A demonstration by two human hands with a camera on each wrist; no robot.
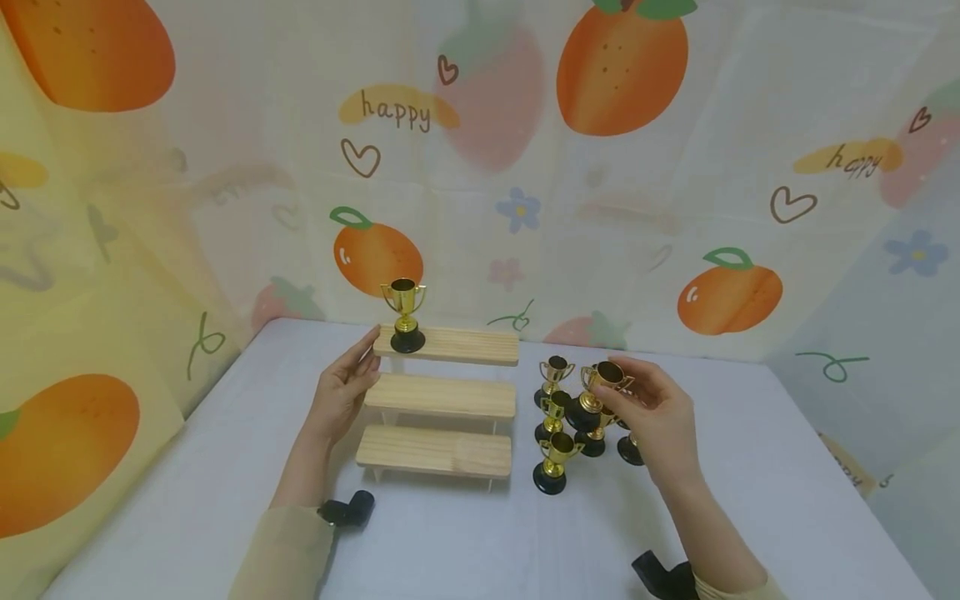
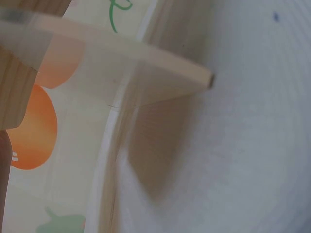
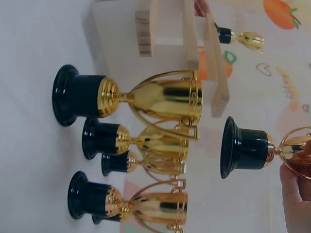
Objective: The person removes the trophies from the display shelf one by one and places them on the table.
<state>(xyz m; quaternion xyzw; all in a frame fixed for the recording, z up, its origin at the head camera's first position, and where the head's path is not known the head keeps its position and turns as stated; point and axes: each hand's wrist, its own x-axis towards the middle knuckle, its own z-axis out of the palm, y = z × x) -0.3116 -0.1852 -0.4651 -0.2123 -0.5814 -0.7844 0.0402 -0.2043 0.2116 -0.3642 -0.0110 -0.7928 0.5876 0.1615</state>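
A three-tier wooden display stand (image 1: pixel 441 397) with clear supports stands on the white-covered table. On the left part of its top shelf (image 1: pixel 472 346) sits a small gold trophy cup (image 1: pixel 404 300) with a black base, upright. My left hand (image 1: pixel 341 392) is at the left end of that shelf, its extended fingertips touching the end; the left wrist view shows just a sliver of finger (image 2: pixel 5 165). My right hand (image 1: pixel 660 408) pinches another trophy (image 3: pixel 248 148) by its cup, raised above a group of several upright trophies (image 1: pixel 558 450) right of the stand.
The middle shelf (image 1: pixel 442 395) and bottom shelf (image 1: pixel 435 451) step down toward me. A fruit-printed cloth (image 1: pixel 637 192) hangs behind the table (image 1: pixel 465 550). Dark wrist cameras (image 1: pixel 348 509) are worn on both forearms.
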